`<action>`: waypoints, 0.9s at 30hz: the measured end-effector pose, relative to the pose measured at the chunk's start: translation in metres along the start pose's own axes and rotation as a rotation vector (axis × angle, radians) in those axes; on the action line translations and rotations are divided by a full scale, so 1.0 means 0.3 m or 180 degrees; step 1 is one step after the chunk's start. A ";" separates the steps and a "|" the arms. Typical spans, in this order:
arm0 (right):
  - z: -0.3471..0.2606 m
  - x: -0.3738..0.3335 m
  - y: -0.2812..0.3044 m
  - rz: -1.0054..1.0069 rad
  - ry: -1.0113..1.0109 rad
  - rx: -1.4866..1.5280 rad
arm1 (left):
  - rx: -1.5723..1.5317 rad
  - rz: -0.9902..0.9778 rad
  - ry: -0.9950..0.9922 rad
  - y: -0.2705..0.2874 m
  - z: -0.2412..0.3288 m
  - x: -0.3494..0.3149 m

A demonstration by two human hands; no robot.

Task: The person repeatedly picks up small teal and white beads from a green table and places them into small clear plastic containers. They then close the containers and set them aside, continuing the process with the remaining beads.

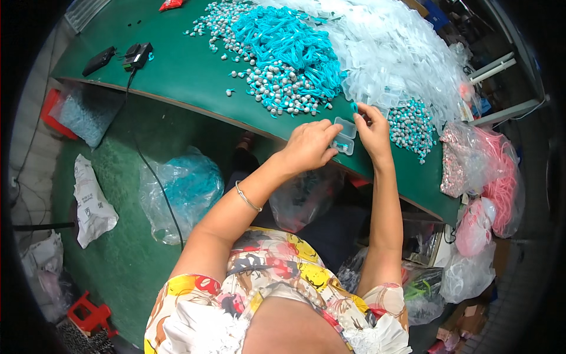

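Note:
My left hand is closed on the edge of a small clear plastic box, whose lid stands open, at the front edge of the table. A small teal piece lies inside the box, next to my thumb. My right hand is just to the right of the box, thumb and forefinger pinched on a small teal silicone piece. The rest of that piece is hidden by the fingers. Small round grey-and-teal pieces are heaped to the right of my right hand.
Beyond my hands, the green table bears a teal cord pile, grey-and-teal pieces and a large heap of clear boxes. A black device trails a cable off the edge. Bags of pink cords hang at right.

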State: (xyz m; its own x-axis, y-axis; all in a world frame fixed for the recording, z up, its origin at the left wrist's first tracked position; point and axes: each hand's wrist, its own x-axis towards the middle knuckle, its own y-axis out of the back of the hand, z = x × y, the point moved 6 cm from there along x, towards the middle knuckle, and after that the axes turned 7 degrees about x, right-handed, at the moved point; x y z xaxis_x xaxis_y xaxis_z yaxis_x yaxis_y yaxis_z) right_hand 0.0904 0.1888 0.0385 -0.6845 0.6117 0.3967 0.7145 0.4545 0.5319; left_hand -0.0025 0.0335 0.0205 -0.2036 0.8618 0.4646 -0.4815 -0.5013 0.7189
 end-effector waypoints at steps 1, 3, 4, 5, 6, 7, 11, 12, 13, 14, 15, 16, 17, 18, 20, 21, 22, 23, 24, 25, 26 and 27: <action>-0.003 -0.029 0.014 0.0014 -0.0060 0.0184 | 0.0020 -0.0051 0.0014 -0.002 0.003 0.005; -0.017 -0.084 0.041 0.0043 -0.0172 0.0561 | 0.0069 -0.0152 0.0045 -0.007 0.004 0.015; -0.030 -0.106 0.048 -0.0061 -0.0223 0.0506 | 0.0076 -0.0195 0.0050 -0.009 0.001 0.017; -0.049 -0.125 0.050 -0.0187 -0.0143 0.0319 | 0.0085 -0.0236 0.0058 -0.010 -0.003 0.017; -0.069 -0.144 0.052 -0.0299 -0.0066 0.0134 | 0.0096 -0.0286 0.0054 -0.010 -0.004 0.018; -0.086 -0.154 0.050 -0.0415 0.0012 -0.0050 | 0.0087 -0.0300 0.0058 -0.008 -0.003 0.020; -0.113 -0.166 0.030 -0.0349 0.0226 -0.0122 | 0.0064 -0.0276 0.0031 -0.004 -0.001 0.018; -0.111 -0.165 0.023 -0.0318 0.0073 -0.0155 | 0.0061 -0.0246 0.0016 -0.002 -0.003 0.018; -0.129 -0.166 0.020 -0.0282 0.0367 -0.0452 | 0.0055 -0.0252 0.0028 -0.002 -0.005 0.017; -0.146 -0.167 0.015 -0.0246 0.0661 -0.0747 | 0.0050 -0.0257 0.0042 -0.003 -0.006 0.016; -0.161 -0.172 0.010 -0.0211 0.0954 -0.1051 | 0.0035 -0.0258 0.0054 -0.006 -0.007 0.016; -0.164 -0.174 0.005 -0.0201 0.1046 -0.1050 | 0.0028 -0.0250 0.0056 -0.007 -0.008 0.016; -0.167 -0.176 -0.002 -0.0190 0.1139 -0.1048 | 0.0022 -0.0243 0.0058 -0.006 -0.010 0.016; -0.169 -0.179 -0.006 -0.0188 0.1232 -0.1050 | 0.0009 -0.0231 0.0065 -0.007 -0.011 0.016; -0.165 -0.184 -0.006 -0.0213 0.1300 -0.0995 | -0.0035 -0.0245 0.0083 -0.005 -0.009 0.017; -0.164 -0.186 -0.007 -0.0230 0.1339 -0.0966 | -0.0056 -0.0246 0.0096 -0.004 -0.010 0.017; -0.157 -0.189 -0.007 -0.0255 0.1254 -0.0828 | -0.0051 -0.0214 0.0102 -0.004 -0.010 0.017; -0.150 -0.194 -0.008 -0.0281 0.1169 -0.0690 | -0.0046 -0.0182 0.0107 -0.004 -0.009 0.017; -0.144 -0.195 -0.007 -0.0305 0.1080 -0.0550 | -0.0039 -0.0153 0.0112 -0.003 -0.008 0.015; -0.146 -0.192 -0.006 -0.0305 0.1081 -0.0543 | -0.0047 -0.0154 0.0108 -0.002 -0.008 0.015; -0.149 -0.188 -0.004 -0.0306 0.1083 -0.0535 | -0.0055 -0.0155 0.0104 0.001 -0.007 0.015; -0.150 -0.186 -0.002 -0.0296 0.1079 -0.0530 | -0.0063 -0.0163 0.0091 0.001 -0.006 0.015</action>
State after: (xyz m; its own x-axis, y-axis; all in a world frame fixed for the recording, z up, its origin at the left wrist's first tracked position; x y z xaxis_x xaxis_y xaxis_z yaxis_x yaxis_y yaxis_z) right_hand 0.1216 0.1251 0.0498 -0.7743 0.3113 0.5510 0.6328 0.3697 0.6803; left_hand -0.0051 0.0374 0.0221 -0.2023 0.8883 0.4123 -0.5085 -0.4551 0.7310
